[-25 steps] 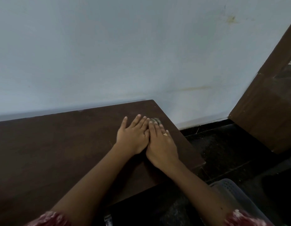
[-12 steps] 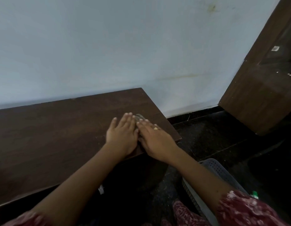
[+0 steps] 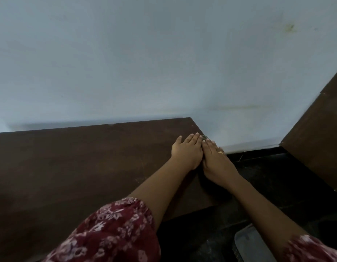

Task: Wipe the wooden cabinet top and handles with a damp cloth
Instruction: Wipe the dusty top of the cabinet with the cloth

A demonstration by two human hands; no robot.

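I find the left hand (image 3: 187, 151) flat, palm down, fingers extended and closed together. The right hand (image 3: 214, 160) lies flat the same way, touching it along the inner edge, a gold ring (image 3: 220, 152) on one finger. Neither hand is curled round anything. Between the fingertips a small dark-green sliver shows, which I take to be the damp cloth (image 3: 204, 137); the rest is hidden under the palms, so its fold and extent cannot be told.

Both hands press on the dark wooden cabinet top (image 3: 88, 167), near its right end and toward the back corner by the pale wall (image 3: 163, 53).

My judgement: the cloth is light, limp and slightly clinging when wet, and it will bunch if pushed at one edge. Flat palm pressure over its middle suits it best. The top is rigid and smooth. No handles are in view.
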